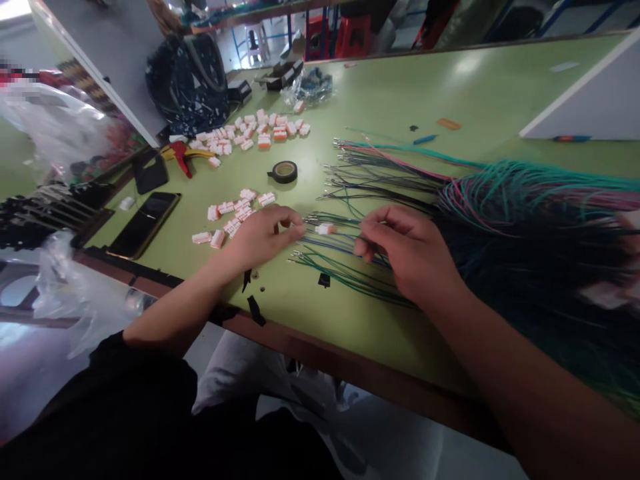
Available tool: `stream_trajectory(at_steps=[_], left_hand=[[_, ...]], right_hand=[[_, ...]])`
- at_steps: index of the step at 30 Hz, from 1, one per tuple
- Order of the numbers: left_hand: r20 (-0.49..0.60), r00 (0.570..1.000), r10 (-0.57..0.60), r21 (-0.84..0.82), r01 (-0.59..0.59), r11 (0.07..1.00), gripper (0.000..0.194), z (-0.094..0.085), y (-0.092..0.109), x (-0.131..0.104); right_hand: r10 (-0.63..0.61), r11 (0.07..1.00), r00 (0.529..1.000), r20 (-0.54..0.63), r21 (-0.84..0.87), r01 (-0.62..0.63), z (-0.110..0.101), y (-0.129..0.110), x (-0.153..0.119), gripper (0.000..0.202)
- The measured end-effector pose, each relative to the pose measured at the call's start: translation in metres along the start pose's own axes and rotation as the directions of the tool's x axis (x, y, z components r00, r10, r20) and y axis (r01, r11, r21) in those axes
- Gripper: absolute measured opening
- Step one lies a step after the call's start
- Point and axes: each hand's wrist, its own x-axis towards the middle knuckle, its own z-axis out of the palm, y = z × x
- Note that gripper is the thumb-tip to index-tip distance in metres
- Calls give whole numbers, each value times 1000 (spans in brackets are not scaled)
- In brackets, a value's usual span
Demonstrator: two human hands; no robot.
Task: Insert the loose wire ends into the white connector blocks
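My left hand (267,235) is over the table, thumb and forefinger pinched near the tips of some wires; what they hold, if anything, is too small to make out. To its right, my right hand (400,247) has its fingers curled together above blue and dark wires, and its grip is unclear. Between the hands lies a white and orange connector (326,229). Green wires (345,277) with metal ends fan out below it. Several white and orange connectors (243,213) lie just beyond my left hand. A big tangled bundle of wires (520,193) spreads at the right.
A larger connector pile (250,130) sits farther back, near a red and yellow tool (184,157). Black tape (285,172) lies mid-table. A phone (145,225) rests at the left edge, and a dark bag (187,83) stands behind. Black scraps (256,311) lie at the front edge.
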Motion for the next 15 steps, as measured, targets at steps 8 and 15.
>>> stream_trajectory(at_steps=[8,15], left_hand=[[424,906,-5,-741,350,573,38,10,10,3],[629,765,141,-687,462,561,41,13,7,-2]], right_hand=[[-56,965,982,181,-241,100,1,-2,-5,12],[-24,998,998,65,-55,27,2,-2,-5,12]])
